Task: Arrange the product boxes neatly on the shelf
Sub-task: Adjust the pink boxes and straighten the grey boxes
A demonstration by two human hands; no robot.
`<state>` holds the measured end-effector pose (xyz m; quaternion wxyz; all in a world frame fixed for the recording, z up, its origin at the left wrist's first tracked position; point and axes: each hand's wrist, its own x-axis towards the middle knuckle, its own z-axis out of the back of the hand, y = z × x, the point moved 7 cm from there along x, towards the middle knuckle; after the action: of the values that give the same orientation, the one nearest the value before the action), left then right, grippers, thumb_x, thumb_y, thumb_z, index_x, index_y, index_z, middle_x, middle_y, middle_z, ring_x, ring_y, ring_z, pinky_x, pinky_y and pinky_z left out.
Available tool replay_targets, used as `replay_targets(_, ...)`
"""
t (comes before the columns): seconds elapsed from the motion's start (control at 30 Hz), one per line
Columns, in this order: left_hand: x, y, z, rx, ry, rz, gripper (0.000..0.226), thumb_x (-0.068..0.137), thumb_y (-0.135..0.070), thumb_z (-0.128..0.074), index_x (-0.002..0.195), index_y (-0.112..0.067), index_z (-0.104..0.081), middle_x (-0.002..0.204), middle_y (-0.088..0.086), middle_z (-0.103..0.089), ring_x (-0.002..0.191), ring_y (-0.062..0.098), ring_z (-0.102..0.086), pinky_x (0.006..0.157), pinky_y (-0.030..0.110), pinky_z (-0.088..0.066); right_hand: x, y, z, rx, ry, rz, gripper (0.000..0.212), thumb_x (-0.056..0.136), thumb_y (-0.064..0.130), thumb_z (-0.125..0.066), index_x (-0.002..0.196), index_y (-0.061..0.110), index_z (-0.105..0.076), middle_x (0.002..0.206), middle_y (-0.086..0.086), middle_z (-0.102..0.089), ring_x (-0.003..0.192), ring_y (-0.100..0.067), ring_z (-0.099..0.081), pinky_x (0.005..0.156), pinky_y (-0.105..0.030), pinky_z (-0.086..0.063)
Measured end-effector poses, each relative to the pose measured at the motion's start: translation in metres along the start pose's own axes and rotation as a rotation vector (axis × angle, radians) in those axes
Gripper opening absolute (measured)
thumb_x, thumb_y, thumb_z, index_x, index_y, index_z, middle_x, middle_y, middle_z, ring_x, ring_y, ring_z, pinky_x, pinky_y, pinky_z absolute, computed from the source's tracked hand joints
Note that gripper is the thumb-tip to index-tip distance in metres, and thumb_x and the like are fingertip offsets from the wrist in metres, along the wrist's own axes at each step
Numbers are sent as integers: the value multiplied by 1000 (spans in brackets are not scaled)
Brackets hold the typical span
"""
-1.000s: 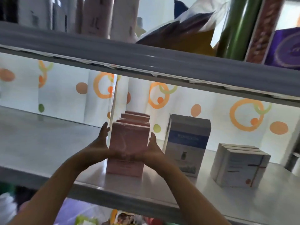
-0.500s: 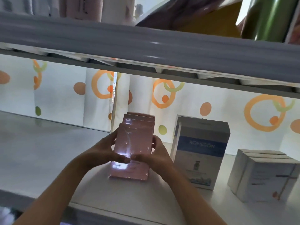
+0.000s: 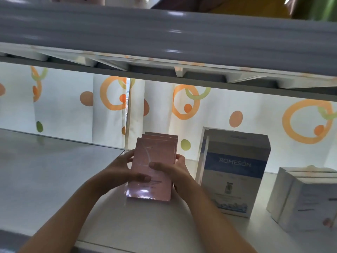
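My left hand [image 3: 122, 170] and right hand [image 3: 171, 172] both grip the front pink box [image 3: 155, 161], fingers wrapped round its sides, thumbs laid across its face. A second ago my palms were flat against the sides with fingers pointing up; now the thumbs have closed over the front. The box stands upright on the shelf [image 3: 54, 170], tight against two more pink boxes [image 3: 162, 136] lined up behind it. Just to the right stands the white and blue Romeson box [image 3: 235, 172], apart from my hand. Further right sits a group of white boxes [image 3: 308, 198]. Behind hangs a curtain [image 3: 237, 106] with orange rings.
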<state>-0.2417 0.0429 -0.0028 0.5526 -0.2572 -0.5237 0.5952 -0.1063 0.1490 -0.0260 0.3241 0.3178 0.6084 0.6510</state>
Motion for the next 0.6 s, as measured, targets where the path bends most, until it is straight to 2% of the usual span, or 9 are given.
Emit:
replay_targets(0.07,7,3,-1,-11,54,65,87,42,-42,-92,120,-40,-55,120,-8,-61,108,12,-61,82,27,-57,6,-3,1,62,-28,-44,105,42,32,-96,127,18,-36,114,-9,-63,92,-26,-72,77,-43,-62)
replay_targets(0.13,14,7,-1,-21,120,126,90,46,-40,-93,127,-37,-52,125,-4,-60,110,17,-62,93,36,-53,10,-6,-3,70,-65,-75,107,35,39,-98,125,16,-45,112,-10,-65,87,-26,-74,70,-42,-62)
replay_targets(0.2,21,10,0,-39,171,182,91,49,-37,-92,129,-34,-49,124,-2,-62,109,18,-63,98,38,-51,15,-9,-4,78,-83,-88,107,31,45,-97,123,13,-52,110,-12,-68,83,-26,-75,67,-39,-62)
replay_targets(0.3,30,21,-2,-118,210,262,81,63,-26,-89,131,-29,-46,120,7,-64,102,24,-68,92,39,-54,19,-7,-1,62,-83,-95,82,46,41,-94,114,9,-62,101,-14,-72,77,-26,-75,64,-34,-62)
replay_targets(0.4,38,34,-4,-140,213,289,78,68,-22,-86,132,-27,-41,121,14,-60,99,29,-69,88,41,-56,21,-8,-1,46,-53,-126,62,58,37,-90,107,8,-66,93,-13,-75,74,-26,-75,69,-37,-63)
replay_targets(0.53,39,36,3,-52,164,285,88,55,-43,-89,127,-27,-41,117,8,-61,94,21,-71,79,30,-58,23,-10,0,21,-88,-91,57,59,40,-90,104,13,-67,92,-9,-75,74,-24,-75,70,-39,-63)
replay_targets(0.6,37,34,5,-12,143,271,81,56,-42,-90,122,-26,-45,113,6,-63,91,20,-71,76,28,-58,21,-11,1,51,-143,-26,64,55,41,-91,107,16,-64,97,-7,-74,78,-23,-75,71,-39,-63)
